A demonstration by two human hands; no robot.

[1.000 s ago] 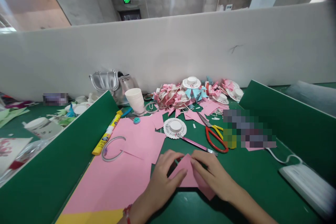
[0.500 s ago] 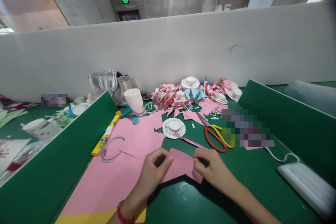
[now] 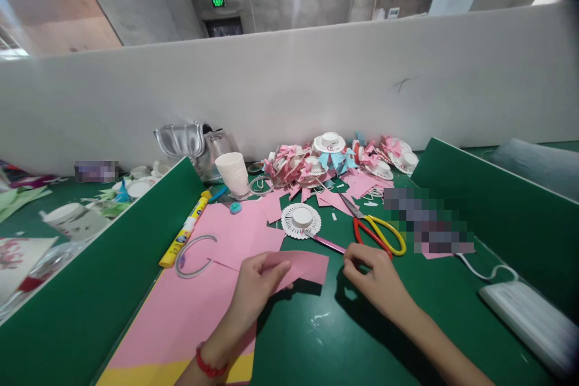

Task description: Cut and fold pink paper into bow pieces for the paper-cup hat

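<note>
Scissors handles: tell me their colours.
The scissors have one red handle and one yellow; the head view shows them clearly.

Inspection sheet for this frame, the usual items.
Surface: green table, partly under large pink sheets.
Job's things: folded pink paper, held at its left end.
Clutter: scissors, glue stick, cup stack, white paper disc, pile of paper hats, silver bag.
Grippers: left hand pinches the folded pink paper; right hand holds nothing seen, fingertips beside the scissors' handles.
Cables: white cable to a white device.
Surroundings: green dividers, white partition.
</note>
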